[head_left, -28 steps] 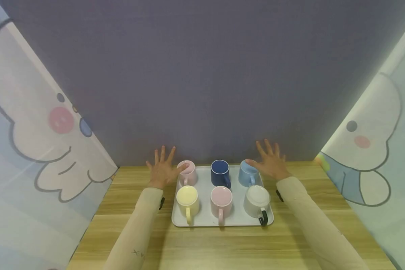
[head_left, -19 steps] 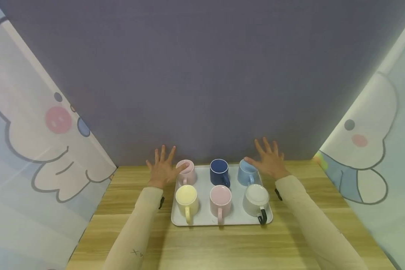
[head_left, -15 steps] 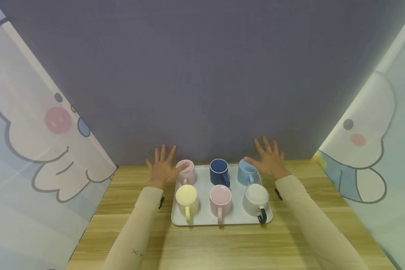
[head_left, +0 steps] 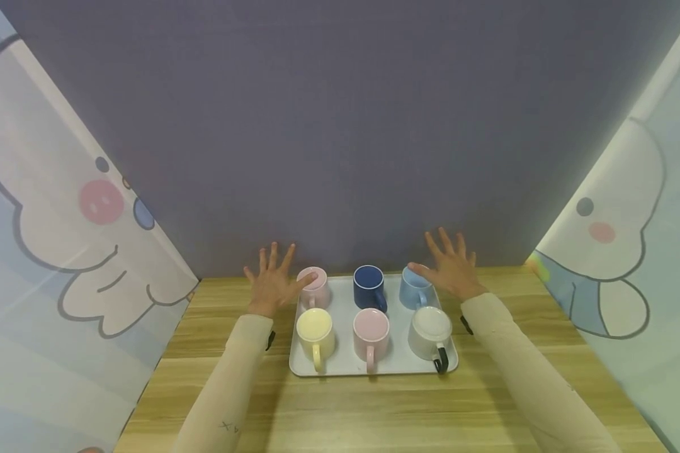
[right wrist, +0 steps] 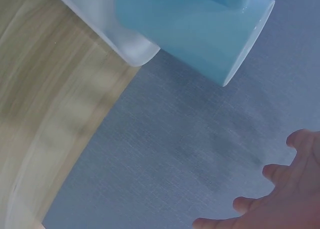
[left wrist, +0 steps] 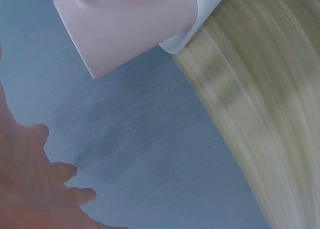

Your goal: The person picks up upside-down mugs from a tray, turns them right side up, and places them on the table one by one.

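My left hand is spread beside the back-left pink mug, its thumb overlapping the rim in the head view. In the left wrist view that mug stands apart from the fingers. On the other side my right hand has its fingers spread by the light blue mug. A gap separates the fingers from that mug in the right wrist view. Neither hand holds anything. A white tray bears both mugs.
Between them stands a dark blue mug. The tray's front row has a yellow mug, another pink mug and a white mug with a black handle. Behind the wooden table rises a grey wall; printed curtains flank it.
The view shifts slightly as the head moves. Both hands keep their spread pose, and the mugs and tray stay where they were.
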The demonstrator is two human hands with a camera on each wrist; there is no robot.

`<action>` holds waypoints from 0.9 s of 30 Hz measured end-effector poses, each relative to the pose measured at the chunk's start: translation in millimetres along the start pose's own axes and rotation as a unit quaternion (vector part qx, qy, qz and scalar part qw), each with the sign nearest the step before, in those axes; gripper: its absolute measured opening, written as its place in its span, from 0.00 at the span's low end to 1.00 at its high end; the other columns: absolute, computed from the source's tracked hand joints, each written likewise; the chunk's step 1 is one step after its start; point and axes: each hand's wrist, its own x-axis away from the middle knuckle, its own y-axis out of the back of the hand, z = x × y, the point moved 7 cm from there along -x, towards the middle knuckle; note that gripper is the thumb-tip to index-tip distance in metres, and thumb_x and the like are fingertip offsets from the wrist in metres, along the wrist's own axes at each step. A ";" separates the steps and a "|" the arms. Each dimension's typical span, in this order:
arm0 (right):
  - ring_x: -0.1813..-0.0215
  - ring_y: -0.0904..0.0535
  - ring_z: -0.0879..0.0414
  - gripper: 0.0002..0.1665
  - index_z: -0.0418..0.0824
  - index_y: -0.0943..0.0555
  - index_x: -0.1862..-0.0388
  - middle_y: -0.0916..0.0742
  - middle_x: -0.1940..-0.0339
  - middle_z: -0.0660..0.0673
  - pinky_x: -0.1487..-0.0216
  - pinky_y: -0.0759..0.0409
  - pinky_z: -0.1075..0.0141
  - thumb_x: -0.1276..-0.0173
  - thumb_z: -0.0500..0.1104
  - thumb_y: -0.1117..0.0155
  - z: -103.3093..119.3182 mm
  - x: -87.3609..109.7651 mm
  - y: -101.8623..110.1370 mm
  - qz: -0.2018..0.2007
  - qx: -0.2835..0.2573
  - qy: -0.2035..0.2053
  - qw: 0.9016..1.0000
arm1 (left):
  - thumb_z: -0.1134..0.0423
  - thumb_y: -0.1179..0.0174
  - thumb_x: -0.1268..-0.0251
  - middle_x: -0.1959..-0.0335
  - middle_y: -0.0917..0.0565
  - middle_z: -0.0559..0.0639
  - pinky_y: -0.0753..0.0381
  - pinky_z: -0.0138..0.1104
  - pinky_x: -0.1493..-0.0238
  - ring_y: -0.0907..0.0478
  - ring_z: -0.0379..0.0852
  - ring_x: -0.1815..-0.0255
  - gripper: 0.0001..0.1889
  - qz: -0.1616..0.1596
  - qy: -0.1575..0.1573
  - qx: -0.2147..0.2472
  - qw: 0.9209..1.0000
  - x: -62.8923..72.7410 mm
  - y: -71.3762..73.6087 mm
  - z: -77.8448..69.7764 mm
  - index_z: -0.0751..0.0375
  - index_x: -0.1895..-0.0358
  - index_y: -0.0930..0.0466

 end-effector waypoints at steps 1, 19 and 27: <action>0.18 0.65 0.21 0.61 0.53 0.57 0.14 0.56 0.13 0.37 0.33 0.55 0.17 0.34 0.83 0.56 0.4 0.5 0.0 0.000 0.002 0.001 1.000 | 0.15 0.59 0.42 0.15 0.61 0.61 0.62 0.81 0.32 0.64 0.71 0.16 0.54 -0.001 -0.001 -0.001 1.000 0.9 0.3 0.6 0.37 0.16 0.58; 0.28 0.34 0.22 0.57 0.31 0.46 0.19 0.30 0.26 0.24 0.33 0.34 0.28 0.29 0.68 0.40 -1.2 31.9 -12.5 0.029 -0.095 0.011 0.995 | 0.55 0.42 0.27 0.59 0.11 0.61 0.17 0.48 0.62 0.14 0.57 0.63 0.16 -0.039 0.041 0.163 0.985 54.6 -16.2 31.9 0.66 0.51 0.16; 0.59 0.20 0.48 0.27 0.33 0.21 0.53 0.15 0.60 0.39 0.61 0.22 0.59 0.27 0.59 0.38 -6.9 44.2 -33.0 0.102 -0.190 -0.030 0.976 | 0.59 0.35 0.34 0.75 0.16 0.51 0.27 0.37 0.74 0.23 0.46 0.74 0.08 0.075 0.069 0.183 0.978 87.4 -59.5 37.1 0.61 0.64 0.17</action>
